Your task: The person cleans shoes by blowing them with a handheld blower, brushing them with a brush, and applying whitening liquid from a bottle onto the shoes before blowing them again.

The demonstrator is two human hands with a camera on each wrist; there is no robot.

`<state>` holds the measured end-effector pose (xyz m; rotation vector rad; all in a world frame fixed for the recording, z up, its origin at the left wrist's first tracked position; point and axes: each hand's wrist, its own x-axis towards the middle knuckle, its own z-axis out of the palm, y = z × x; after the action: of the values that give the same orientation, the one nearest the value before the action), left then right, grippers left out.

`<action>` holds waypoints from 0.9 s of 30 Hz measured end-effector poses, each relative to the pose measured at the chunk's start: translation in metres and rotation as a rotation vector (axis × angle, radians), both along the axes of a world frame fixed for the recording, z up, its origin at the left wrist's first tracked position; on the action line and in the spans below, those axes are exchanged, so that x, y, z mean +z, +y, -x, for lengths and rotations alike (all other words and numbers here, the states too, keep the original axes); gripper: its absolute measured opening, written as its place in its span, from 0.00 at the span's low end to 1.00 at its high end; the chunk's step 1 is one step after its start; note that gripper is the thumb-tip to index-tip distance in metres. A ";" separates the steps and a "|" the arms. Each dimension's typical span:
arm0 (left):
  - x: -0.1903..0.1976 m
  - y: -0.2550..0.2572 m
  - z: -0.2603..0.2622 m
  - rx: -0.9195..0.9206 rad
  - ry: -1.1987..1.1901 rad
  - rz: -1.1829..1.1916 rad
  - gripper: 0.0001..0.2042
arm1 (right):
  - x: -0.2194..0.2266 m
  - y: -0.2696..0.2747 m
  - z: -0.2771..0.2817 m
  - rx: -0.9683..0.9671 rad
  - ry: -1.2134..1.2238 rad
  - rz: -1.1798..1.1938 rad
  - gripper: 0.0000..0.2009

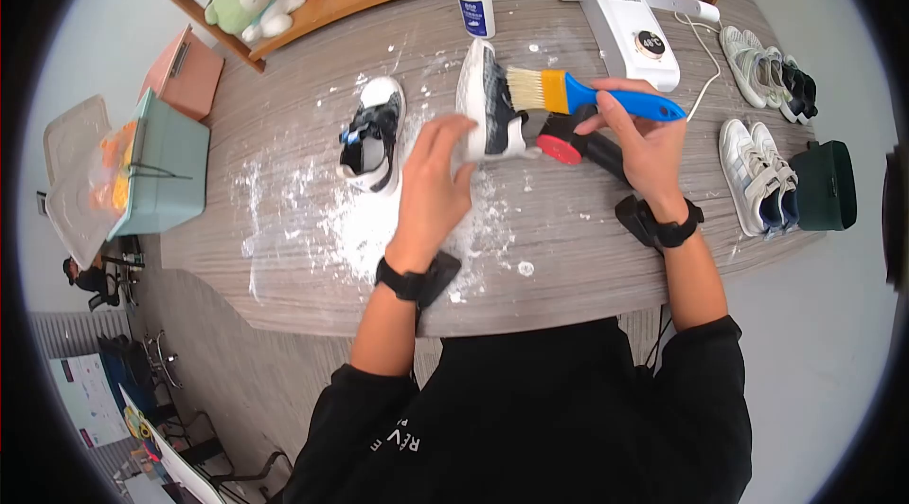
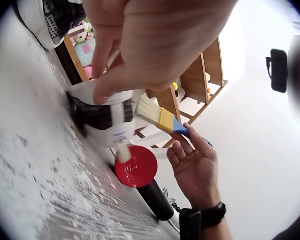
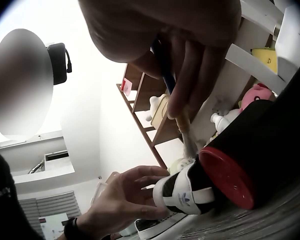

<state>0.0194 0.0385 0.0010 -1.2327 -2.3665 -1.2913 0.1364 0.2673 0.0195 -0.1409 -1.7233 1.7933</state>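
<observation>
Left hand: (image 1: 432,184) pinches the near shoe at its sole and heel end, thumb on one side, fingers on the other; likely held there to steady it and leave the upper free for the bristles.
Near shoe: (image 1: 494,101) on the table, in front of the person, between the hands; tilted on its side, sole toward the left hand, dark upper toward the right; strap hangs loose by the red disc.
Right hand: (image 1: 646,152) fingers curled round the handle of the brush (image 1: 555,91); bristles point at the upper, seemingly touching, contact hard to confirm; the grip far back probably keeps knuckles off the shoe.
Black tool: (image 1: 606,156) lies under the right hand, red disc (image 1: 559,150) toward the shoe; seems put down within reach, not gripped.
Far shoe: (image 1: 381,116) upright on the table, left of the near one, apart from both hands; probably parked aside.
Powder: (image 1: 365,234) white, scattered over the table (image 1: 578,262), thickest below the far shoe.
Bottle: (image 1: 476,16) upright beyond the near shoe; likely out of the way there.
White device: (image 1: 625,35) back right, number on its display.
</observation>
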 end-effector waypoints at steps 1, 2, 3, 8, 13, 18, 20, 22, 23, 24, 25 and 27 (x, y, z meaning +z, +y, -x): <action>-0.001 0.001 0.000 -0.008 -0.050 0.027 0.27 | -0.001 0.001 0.000 -0.039 0.010 0.003 0.09; -0.002 0.002 0.001 0.000 -0.084 0.005 0.25 | 0.001 0.001 -0.001 -0.028 -0.001 0.036 0.08; -0.001 0.001 0.003 -0.014 -0.085 0.008 0.25 | 0.001 0.002 -0.003 -0.043 -0.001 0.039 0.08; 0.000 -0.002 0.002 0.021 -0.215 0.026 0.22 | -0.001 0.004 -0.007 0.230 -0.100 0.011 0.07; -0.004 -0.005 0.005 0.010 -0.203 0.047 0.21 | 0.003 0.008 -0.005 0.183 -0.163 -0.319 0.08; -0.003 -0.005 0.004 0.015 -0.238 0.027 0.21 | 0.001 0.003 0.000 0.039 -0.073 -0.212 0.08; -0.003 -0.004 0.003 0.021 -0.257 0.003 0.21 | 0.005 -0.004 0.001 0.126 -0.055 -0.120 0.09; -0.006 -0.003 0.004 0.006 -0.256 -0.044 0.21 | 0.004 -0.006 0.001 0.175 -0.098 -0.176 0.09; -0.007 -0.004 0.004 0.021 -0.253 -0.055 0.21 | 0.003 -0.006 0.000 0.212 -0.142 -0.220 0.09; -0.007 -0.005 0.004 0.015 -0.262 -0.050 0.21 | 0.004 -0.005 0.000 0.220 -0.157 -0.283 0.10; -0.007 -0.006 0.004 0.011 -0.273 -0.046 0.21 | 0.006 -0.005 0.000 0.239 -0.152 -0.294 0.10; -0.006 -0.007 0.005 0.017 -0.271 -0.044 0.21 | 0.009 -0.006 -0.001 0.161 -0.173 -0.324 0.07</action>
<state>0.0142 0.0312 -0.0053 -1.0834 -2.5042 -1.5850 0.1369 0.2610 0.0286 -0.0197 -2.1779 1.6234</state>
